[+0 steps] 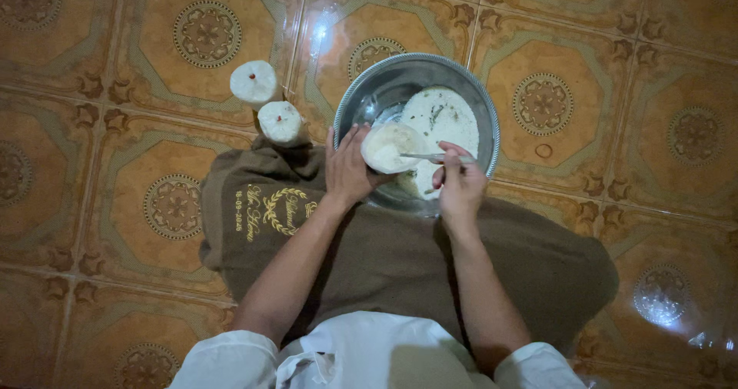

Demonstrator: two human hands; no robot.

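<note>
While left hand (347, 170) cups white dough round (390, 147), right hand (459, 185) fingers just beside, spoon (432, 157) touching it

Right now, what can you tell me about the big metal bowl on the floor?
The metal bowl is round, wide and shallow, silvery and shiny, with a beaded rim. It sits upright on the patterned floor tiles, its near edge by a brown cloth. Inside lies a pale white filling flecked with darker bits, covering roughly the right half. Over it the left hand holds a small white piece, and the right hand holds a spoon. Whether either hand touches the bowl is unclear.
</note>
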